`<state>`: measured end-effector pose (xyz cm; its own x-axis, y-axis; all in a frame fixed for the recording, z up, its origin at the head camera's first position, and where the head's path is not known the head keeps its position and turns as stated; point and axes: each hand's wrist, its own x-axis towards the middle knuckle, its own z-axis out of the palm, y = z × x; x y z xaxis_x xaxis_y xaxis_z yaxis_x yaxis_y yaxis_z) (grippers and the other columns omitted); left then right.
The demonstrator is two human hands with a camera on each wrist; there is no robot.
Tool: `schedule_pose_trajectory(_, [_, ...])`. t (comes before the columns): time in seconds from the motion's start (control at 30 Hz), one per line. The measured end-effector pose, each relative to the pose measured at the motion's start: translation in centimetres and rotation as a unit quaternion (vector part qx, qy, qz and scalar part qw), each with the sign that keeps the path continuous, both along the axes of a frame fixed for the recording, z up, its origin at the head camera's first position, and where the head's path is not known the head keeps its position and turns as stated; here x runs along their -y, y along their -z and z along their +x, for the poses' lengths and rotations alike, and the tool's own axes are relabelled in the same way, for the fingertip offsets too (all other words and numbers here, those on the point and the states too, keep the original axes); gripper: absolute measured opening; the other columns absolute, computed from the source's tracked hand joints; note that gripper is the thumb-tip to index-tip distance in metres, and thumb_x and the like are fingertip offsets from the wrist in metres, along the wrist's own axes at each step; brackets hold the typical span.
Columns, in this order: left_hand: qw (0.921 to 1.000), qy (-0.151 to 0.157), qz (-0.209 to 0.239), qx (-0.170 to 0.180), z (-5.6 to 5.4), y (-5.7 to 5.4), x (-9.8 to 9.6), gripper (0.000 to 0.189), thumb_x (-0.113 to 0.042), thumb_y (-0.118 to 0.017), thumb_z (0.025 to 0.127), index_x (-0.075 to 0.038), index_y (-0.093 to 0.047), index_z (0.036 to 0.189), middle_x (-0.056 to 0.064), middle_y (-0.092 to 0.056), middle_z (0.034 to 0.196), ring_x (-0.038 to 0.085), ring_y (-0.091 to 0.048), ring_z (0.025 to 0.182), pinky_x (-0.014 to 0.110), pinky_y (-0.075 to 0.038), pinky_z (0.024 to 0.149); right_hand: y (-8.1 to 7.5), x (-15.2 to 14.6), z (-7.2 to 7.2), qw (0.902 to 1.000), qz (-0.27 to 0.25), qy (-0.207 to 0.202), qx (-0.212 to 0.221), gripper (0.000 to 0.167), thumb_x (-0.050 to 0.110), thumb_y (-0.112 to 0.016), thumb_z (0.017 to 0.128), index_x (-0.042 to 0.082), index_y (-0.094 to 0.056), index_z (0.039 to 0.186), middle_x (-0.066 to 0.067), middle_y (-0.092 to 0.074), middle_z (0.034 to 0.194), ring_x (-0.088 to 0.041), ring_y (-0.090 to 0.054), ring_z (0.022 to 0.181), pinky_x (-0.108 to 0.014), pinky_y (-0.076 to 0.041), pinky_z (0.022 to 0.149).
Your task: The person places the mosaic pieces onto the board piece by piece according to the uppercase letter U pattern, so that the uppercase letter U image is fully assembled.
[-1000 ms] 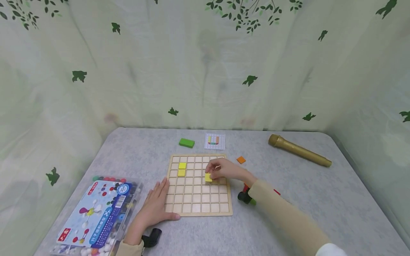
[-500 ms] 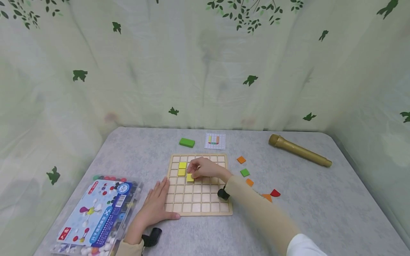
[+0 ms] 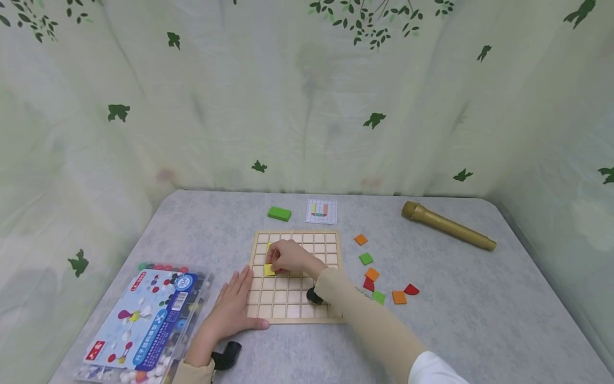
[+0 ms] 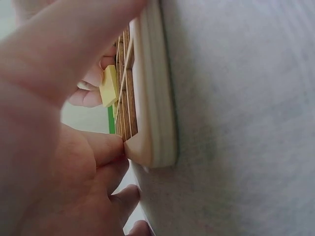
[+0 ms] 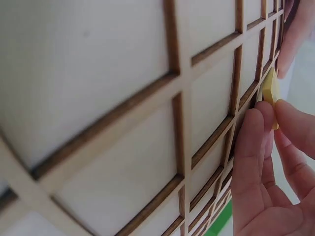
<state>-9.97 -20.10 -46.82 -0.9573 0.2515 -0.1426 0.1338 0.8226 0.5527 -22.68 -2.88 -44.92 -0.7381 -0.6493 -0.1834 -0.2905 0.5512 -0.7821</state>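
A wooden grid board [image 3: 293, 297] lies flat on the table. My left hand [image 3: 230, 308] rests along its left edge, fingers straight and thumb at the near-left corner. Over the left part of the grid, my right hand [image 3: 290, 257] pinches a yellow square tile [image 3: 269, 270] between thumb and fingers. The right wrist view has this tile [image 5: 269, 91] tilted against the grid, at the fingertips. In the left wrist view the tile [image 4: 109, 87] also shows beyond my left thumb. Behind the right hand, a sliver of a placed yellow tile [image 3: 269, 247] is visible; the hand hides the rest.
Orange [image 3: 400, 297], green [image 3: 366, 258] and red [image 3: 411, 289] pieces lie right of the board. Behind it are a green block [image 3: 280, 214] and a pattern card [image 3: 321, 212]. A gold microphone [image 3: 448, 226] lies far right, a molecule-model box [image 3: 144, 320] at left.
My right hand has moved left across the board with the yellow tile, from the right side to the left columns, uncovering the loose pieces. My left hand stays in place.
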Motion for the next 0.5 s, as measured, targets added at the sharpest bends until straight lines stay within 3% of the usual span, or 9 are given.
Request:
schedule_pose_trajectory(0.2, [1.0000, -0.003, -0.003, -0.002, 0.0, 0.1, 0.1, 0.126, -0.053, -0.082, 0.065, 0.010, -0.012, 0.148, 0.024, -0.006, 0.156, 0.045, -0.002, 0.141, 0.062, -0.004, 0.110, 0.0, 0.0, 0.2, 0.9999, -0.005, 0.011, 0.002, 0.009, -0.003, -0.068, 0.083, 0.006, -0.067, 0.086, -0.001, -0.060, 0.066, -0.012, -0.056, 0.057, -0.021, -0.047, 0.054])
schedule_pose_trajectory(0.5, [1.0000, -0.008, -0.002, 0.003, 0.1, -0.2, -0.1, 0.126, -0.053, -0.083, 0.065, 0.010, -0.013, 0.148, 0.024, -0.007, 0.156, 0.045, -0.003, 0.141, 0.062, -0.004, 0.110, 0.0, -2.3, -0.4, 0.9952, -0.089, 0.002, 0.041, 0.008, 0.002, -0.064, 0.087, 0.001, -0.068, 0.095, -0.001, -0.063, 0.081, -0.013, -0.059, 0.068, -0.024, -0.051, 0.062])
